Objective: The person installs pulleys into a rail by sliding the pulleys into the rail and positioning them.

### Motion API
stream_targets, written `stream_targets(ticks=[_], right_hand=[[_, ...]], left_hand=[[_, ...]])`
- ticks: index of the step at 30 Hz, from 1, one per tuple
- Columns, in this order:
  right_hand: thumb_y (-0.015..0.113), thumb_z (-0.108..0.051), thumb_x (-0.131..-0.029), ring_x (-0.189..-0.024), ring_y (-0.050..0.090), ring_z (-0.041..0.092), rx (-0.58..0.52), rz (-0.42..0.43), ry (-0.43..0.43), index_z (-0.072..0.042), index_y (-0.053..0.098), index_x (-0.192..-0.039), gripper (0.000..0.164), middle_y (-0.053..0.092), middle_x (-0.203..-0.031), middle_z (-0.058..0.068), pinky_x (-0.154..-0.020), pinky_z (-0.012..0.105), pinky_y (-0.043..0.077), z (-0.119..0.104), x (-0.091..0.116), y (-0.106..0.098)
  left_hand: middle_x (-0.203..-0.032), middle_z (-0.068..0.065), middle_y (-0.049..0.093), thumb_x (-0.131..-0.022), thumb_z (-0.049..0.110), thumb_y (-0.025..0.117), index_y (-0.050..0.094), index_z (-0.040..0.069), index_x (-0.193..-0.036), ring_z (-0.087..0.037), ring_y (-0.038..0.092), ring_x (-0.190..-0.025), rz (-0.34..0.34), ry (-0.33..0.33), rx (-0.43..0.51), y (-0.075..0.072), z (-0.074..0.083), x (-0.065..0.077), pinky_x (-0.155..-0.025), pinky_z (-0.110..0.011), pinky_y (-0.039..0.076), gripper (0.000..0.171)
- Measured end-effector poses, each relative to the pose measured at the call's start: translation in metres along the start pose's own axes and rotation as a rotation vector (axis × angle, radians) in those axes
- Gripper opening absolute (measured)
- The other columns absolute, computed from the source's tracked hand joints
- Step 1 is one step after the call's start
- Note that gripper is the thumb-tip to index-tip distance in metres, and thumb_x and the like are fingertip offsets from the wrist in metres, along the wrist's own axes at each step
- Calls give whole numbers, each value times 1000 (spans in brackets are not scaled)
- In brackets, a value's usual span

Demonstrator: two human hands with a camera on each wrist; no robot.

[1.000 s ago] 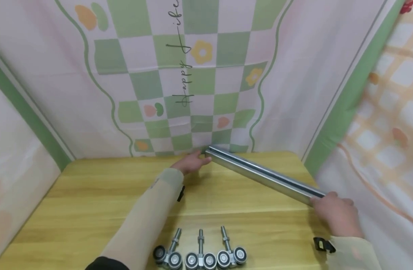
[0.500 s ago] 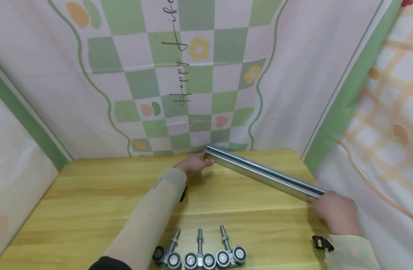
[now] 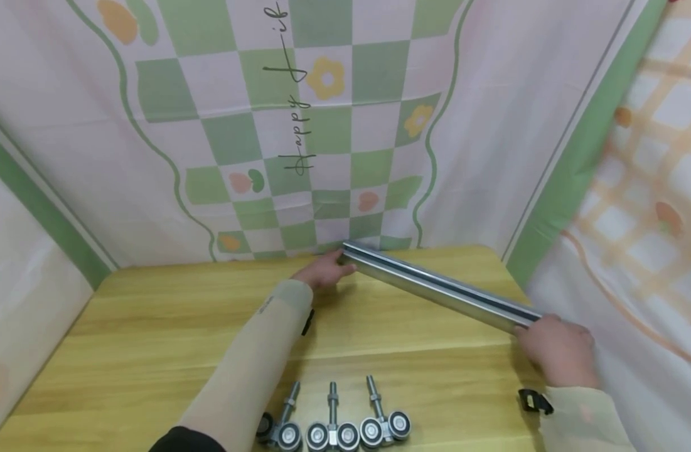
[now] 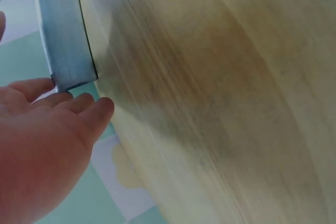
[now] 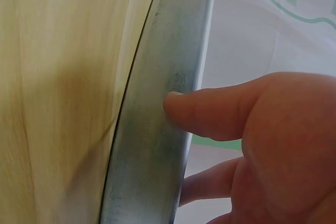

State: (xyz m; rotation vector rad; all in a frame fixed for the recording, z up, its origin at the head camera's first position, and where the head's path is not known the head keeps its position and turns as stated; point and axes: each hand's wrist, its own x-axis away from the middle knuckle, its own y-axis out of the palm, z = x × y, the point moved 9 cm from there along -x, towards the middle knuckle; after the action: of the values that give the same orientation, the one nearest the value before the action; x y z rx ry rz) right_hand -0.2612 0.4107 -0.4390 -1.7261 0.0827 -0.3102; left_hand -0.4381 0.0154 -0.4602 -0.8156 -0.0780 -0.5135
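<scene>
A long silver metal channel rail, with a dark slot along its top, slants over the back right of the table. Near its right end my right hand grips it, the thumb flat on one side face and the other fingers behind. At the far left end is my left hand. In the left wrist view its fingers reach out loosely and touch the rail's end rather than wrap it. Three roller trolleys, each with two wheels and a threaded bolt, lie at the front of the wooden table.
Behind the table's back edge hangs a green and white checked cloth. An orange plaid cloth hangs on the right, and a pale cloth on the left. The left forearm crosses beside the trolleys.
The rail and both hands stay nearly in place. The whole head view has shifted slightly, with the cloth pattern drifting to the left.
</scene>
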Motion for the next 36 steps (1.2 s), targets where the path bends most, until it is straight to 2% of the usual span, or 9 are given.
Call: stream_targets(ticks=[5, 11, 19, 24, 28, 30, 32, 34, 36], right_hand=[[50, -49, -98, -92, 46, 68, 2, -8, 56, 29, 50, -104, 78, 53, -107, 47, -80, 69, 33, 4, -3, 1], [50, -49, -98, -92, 44, 70, 3, -14, 64, 31, 44, -105, 81, 51, -105, 49, -78, 67, 33, 7, -7, 4], [50, -57, -96, -89, 47, 67, -45, 9, 52, 20, 60, -100, 78, 56, -105, 44, -72, 66, 35, 13, -10, -3], [47, -64, -95, -92, 46, 68, -53, -4, 54, 20, 58, -104, 84, 56, -107, 43, -74, 66, 34, 17, -11, -4], [40, -70, -94, -94, 45, 68, -67, 19, 52, 19, 58, -107, 92, 56, -109, 43, -76, 65, 33, 18, -12, -7], [39, -71, -94, -94, 45, 67, -72, 34, 45, 19, 58, -108, 93, 57, -110, 42, -77, 65, 32, 17, -11, -8], [39, -71, -95, -93, 46, 66, -73, 43, 28, 18, 58, -108, 92, 58, -110, 41, -77, 64, 32, 15, -11, -9], [41, -70, -95, -91, 46, 65, -77, 52, 4, 18, 57, -109, 91, 58, -109, 40, -77, 64, 32, 13, -11, -10], [43, -68, -95, -90, 46, 65, -82, 68, -20, 19, 54, -111, 89, 58, -108, 40, -76, 64, 32, 11, -10, -13]], left_hand=[[-164, -8, 16, -100, 53, 51, 18, 14, -160, -30, 14, -148, -8, -17, 6, -1, 3, 3, -117, -50, 12, 79], [-164, -9, 14, -101, 52, 50, 18, 14, -160, -30, 11, -149, -18, -16, -3, -2, 6, 8, -117, -51, 10, 77], [-165, -10, 11, -100, 52, 51, 20, 14, -159, -31, 9, -149, -22, -20, -34, -2, 7, 9, -116, -53, 9, 77], [-164, -10, 12, -100, 51, 53, 21, 15, -159, -31, 11, -149, -21, -34, -37, -1, 3, 7, -116, -53, 10, 76], [-164, -10, 15, -100, 50, 53, 22, 15, -159, -32, 14, -148, -24, -39, -38, -3, 0, 4, -116, -54, 12, 76], [-162, -10, 23, -100, 50, 53, 27, 13, -158, -33, 21, -146, -14, -42, -55, -6, -2, 4, -115, -53, 18, 73], [-154, -12, 39, -100, 46, 55, 41, 9, -151, -33, 40, -137, 30, -37, -87, -13, -2, 4, -110, -52, 32, 65], [-135, -14, 58, -101, 42, 55, 58, 5, -136, -32, 58, -116, 80, -41, -126, -21, -2, 5, -96, -49, 47, 52], [-111, -14, 66, -100, 36, 56, 64, 3, -118, -29, 63, -93, 135, -37, -151, -30, 0, 7, -79, -45, 53, 39]])
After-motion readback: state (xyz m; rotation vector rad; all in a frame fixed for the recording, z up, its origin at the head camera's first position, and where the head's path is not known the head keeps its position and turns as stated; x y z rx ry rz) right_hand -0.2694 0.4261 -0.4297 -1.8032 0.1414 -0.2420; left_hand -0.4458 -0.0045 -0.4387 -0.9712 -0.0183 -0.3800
